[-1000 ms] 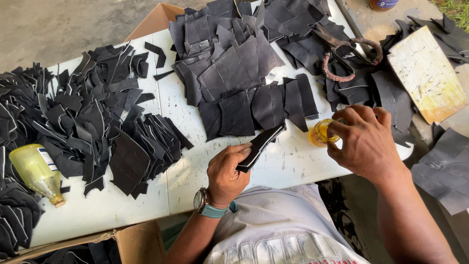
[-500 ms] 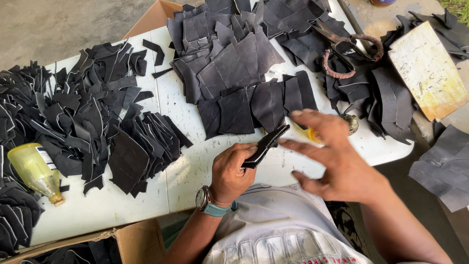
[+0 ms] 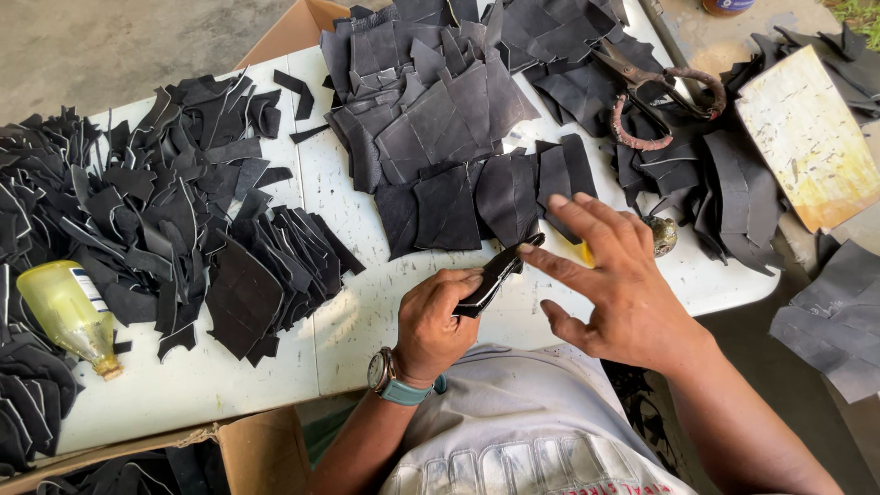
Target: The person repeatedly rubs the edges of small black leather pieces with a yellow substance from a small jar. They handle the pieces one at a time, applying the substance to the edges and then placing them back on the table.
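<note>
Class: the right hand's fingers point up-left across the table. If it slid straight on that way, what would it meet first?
Probably the black strip held by the left hand; the right hand has a fingertip already at its upper end.

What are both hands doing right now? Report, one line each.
Left hand: closed on a black leather piece.
Right hand: open, fingers spread, index fingertip touching the piece's end.
</note>
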